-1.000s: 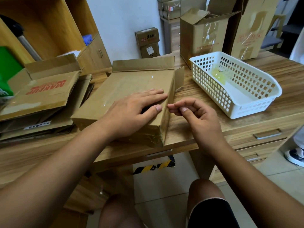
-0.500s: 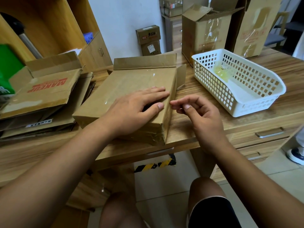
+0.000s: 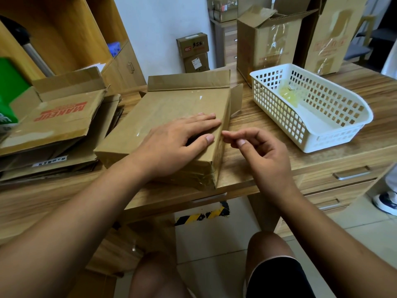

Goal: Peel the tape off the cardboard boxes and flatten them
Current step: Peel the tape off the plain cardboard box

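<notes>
A closed brown cardboard box (image 3: 171,106) lies flat on the wooden desk (image 3: 264,117), its far flaps standing open. Glossy clear tape (image 3: 193,179) wraps its near end and runs along its top. My left hand (image 3: 176,143) rests palm-down on the box's top near the right edge, fingers extended. My right hand (image 3: 262,155) is just right of that edge, thumb and forefinger pinched together against the box's side. I see no tape between those fingertips.
A stack of flattened boxes (image 3: 58,119) lies left of the box. A white plastic basket (image 3: 335,134) at the right holds a wad of peeled tape (image 3: 289,95). Two upright open boxes (image 3: 268,41) stand behind it. A person's shoe (image 3: 386,203) shows at the far right.
My right hand's pinched fingertips have stayed at the box's right edge, shifting only slightly. My left hand has kept its place on top.
</notes>
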The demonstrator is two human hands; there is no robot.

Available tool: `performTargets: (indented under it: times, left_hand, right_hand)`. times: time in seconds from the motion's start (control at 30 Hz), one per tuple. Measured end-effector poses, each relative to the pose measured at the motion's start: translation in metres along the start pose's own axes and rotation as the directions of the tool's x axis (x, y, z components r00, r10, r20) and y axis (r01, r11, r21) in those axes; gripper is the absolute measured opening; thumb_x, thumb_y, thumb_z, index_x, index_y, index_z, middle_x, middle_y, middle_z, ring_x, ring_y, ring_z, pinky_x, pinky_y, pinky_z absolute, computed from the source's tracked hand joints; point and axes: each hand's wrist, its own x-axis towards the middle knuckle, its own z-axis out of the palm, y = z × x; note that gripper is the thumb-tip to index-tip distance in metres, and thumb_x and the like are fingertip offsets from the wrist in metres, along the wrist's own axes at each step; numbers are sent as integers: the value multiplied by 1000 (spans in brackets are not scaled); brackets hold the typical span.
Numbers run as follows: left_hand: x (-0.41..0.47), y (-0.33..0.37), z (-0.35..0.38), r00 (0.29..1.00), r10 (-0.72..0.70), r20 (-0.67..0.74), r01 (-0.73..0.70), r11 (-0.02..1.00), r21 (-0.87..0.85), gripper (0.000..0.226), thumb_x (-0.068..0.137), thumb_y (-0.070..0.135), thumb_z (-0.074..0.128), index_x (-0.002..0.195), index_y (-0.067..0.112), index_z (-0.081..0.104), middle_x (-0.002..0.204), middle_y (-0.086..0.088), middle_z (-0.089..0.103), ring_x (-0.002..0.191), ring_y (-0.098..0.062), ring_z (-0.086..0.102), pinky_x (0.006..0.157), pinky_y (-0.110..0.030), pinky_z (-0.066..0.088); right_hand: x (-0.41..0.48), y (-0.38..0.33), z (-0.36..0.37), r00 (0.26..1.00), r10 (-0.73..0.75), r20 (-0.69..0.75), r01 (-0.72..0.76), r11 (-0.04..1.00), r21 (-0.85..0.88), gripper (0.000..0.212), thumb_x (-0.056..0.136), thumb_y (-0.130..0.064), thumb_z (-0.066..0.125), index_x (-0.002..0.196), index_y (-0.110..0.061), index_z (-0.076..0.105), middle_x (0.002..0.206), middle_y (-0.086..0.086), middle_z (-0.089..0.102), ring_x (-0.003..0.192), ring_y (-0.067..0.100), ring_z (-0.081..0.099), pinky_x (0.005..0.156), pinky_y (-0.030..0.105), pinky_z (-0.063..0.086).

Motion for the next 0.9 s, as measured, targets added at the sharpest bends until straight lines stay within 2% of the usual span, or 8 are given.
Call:
performTargets:
  times: [0.07,0.23,0.37,0.43,0.67,0.77,0.83,0.9]
  left_hand:
    - [0,0,0,1000,1,-4,-1,1000,9,53,95,60,30,147,52,37,153,33,31,144,8,22,116,-41,34]
    - [0,-2,0,1000,2,-3,-2,1000,9,53,95,59,30,147,52,37,153,33,31,143,10,22,115,-36,32]
    - [0,-3,1,1000,6,-17,-6,1000,0,52,96,58,32,146,52,39,153,33,33,143,10,23,113,-34,33]
    - [0,-3,1,1000,7,-16,-7,1000,5,52,96,59,31,146,52,39,153,33,33,143,11,22,113,-33,33]
    - [0,-1,1,1000,-2,-4,2,1000,8,53,95,60,30,147,52,37,153,33,32,143,10,22,116,-39,33]
    - [0,-1,0,1000,-3,-1,3,1000,7,53,95,60,30,147,52,37,154,32,32,143,9,22,115,-37,32]
    - [1,-1,1,1000,0,-1,0,1000,11,53,95,59,30,147,52,37,154,32,32,143,8,22,114,-35,31]
    - [1,-2,1,1000,3,-2,-3,1000,12,53,95,59,31,147,51,37,154,31,32,143,8,22,114,-34,30]
  right_hand:
    - [-1,1,-1,1000,-2,-4,2,1000,-20,17,98,6,57,104,-3,71,106,10,76,107,27,71,97,49,56]
    - [-3,2,0,1000,2,-7,-3,999,-49,20,98,5,57,99,-10,69,98,8,76,100,27,72,92,49,57]
    - [-1,3,2,999,-23,-26,22,999,-36,20,97,6,58,109,-5,69,110,8,75,111,24,70,99,47,55]
    - [-2,3,2,1000,-26,-18,25,999,-37,19,97,7,57,108,-4,69,112,8,75,113,23,69,100,46,54]
    - [-4,5,-1,999,-32,-16,31,997,-67,19,96,4,58,99,-9,71,102,7,77,104,25,72,94,50,57]
    - [-4,5,0,999,-35,-16,33,995,-97,23,95,4,58,95,-15,71,96,5,76,98,25,72,91,50,57]
    - [-3,6,1,998,-45,-35,42,996,-80,24,96,1,58,98,-19,71,101,7,75,102,29,71,92,56,55]
    - [-2,6,1,998,-54,-42,52,997,-59,23,96,1,58,103,-17,70,108,8,75,108,29,69,95,56,54]
